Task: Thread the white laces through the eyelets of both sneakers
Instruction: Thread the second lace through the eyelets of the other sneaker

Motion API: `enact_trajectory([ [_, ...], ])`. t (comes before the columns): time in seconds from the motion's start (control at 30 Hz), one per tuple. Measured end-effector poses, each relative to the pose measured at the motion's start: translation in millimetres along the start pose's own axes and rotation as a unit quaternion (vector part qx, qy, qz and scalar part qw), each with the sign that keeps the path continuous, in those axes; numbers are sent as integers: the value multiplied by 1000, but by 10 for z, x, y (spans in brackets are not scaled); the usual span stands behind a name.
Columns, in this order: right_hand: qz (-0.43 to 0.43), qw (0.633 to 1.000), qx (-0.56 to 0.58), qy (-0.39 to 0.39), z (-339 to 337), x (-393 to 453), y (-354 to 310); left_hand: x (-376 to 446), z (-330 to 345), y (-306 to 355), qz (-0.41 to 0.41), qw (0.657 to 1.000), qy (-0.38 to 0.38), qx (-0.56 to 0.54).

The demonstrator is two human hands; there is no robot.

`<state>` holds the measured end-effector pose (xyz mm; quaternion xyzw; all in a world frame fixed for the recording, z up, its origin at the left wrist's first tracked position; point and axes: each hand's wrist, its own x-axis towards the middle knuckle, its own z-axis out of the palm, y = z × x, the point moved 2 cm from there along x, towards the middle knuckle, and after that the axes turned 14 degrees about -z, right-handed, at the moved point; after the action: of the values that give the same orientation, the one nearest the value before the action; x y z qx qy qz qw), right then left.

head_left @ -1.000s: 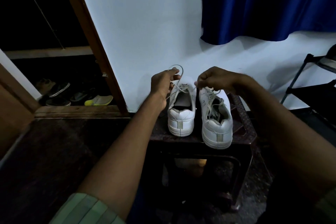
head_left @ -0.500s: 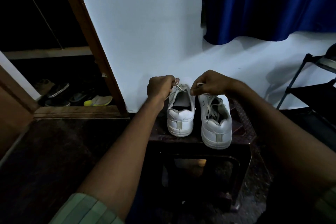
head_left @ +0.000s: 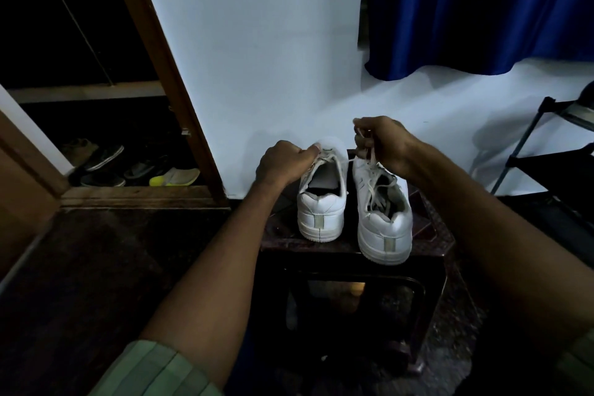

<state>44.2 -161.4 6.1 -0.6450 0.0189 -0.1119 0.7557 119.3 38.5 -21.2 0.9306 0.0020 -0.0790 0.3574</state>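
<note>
Two sneakers are stood on the stool (head_left: 430, 235). Lace (head_left: 369, 159) is pinched by right hand (head_left: 384, 145); left hand (head_left: 283, 164) is curled on left sneaker (head_left: 321, 212); a hard tug could unthread it.

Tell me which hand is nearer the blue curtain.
Right. The right hand is raised over the right sneaker, below the blue curtain; the left hand is farther left, at the left sneaker.

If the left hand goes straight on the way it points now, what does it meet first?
The left hand points right, across the left sneaker. It already touches that shoe at the lace; next would probably come the right sneaker, though depth is unclear.
</note>
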Motion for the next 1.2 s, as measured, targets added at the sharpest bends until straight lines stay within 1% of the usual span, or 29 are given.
enact_trajectory([
  [0.03, -19, 996, -89, 1, 20, -5, 30, 4, -11, 5, 0, 1000, 5, -2],
  [0.07, -42, 983, -180, -7, 50, -8, 51, 4, -27, 7, -2, 1000, 8, -6],
  [0.13, -95, 944, -313, -37, 129, 9, 66, 25, -42, -1, -3, 1000, 8, -8],
  [0.2, -128, 891, -432, -51, 184, 59, 88, 48, -49, -10, -4, 1000, -2, -1],
  [0.27, -125, 837, -532, -42, 171, 99, 132, 72, -50, -28, -3, 1000, -11, -1],
  [0.33, -94, 806, -583, -39, 129, 117, 184, 84, -38, -42, 4, 1000, -9, 5],
  [0.4, -79, 795, -600, -33, 106, 131, 220, 108, 6, -60, 23, 999, 10, 31],
  [0.47, -93, 796, -597, -34, 126, 164, 227, 123, 69, -60, 57, 998, 27, 22],
  [0.57, -122, 793, -595, -38, 157, 218, 220, 165, 168, -21, 123, 991, 8, -44],
  [0.63, -136, 801, -581, -43, 144, 265, 220, 213, 221, 7, 152, 987, -9, -57],
  [0.7, -158, 808, -564, -67, 138, 283, 214, 289, 279, 1, 169, 984, -14, -49],
  [0.87, -199, 798, -564, -79, 73, 318, 246, 333, 297, -17, 195, 979, 2, -59],
  [0.93, -201, 789, -572, -98, 76, 334, 275, 370, 313, -29, 206, 978, 12, -42],
  [1.03, -203, 763, -601, -126, 141, 355, 337, 354, 309, -16, 197, 980, 38, 10],
  [1.13, -224, 765, -592, -116, 158, 364, 355, 217, 263, 43, 197, 976, 59, 69],
  [1.2, -233, 770, -584, -112, 158, 357, 344, 172, 245, 62, 199, 974, 69, 87],
])
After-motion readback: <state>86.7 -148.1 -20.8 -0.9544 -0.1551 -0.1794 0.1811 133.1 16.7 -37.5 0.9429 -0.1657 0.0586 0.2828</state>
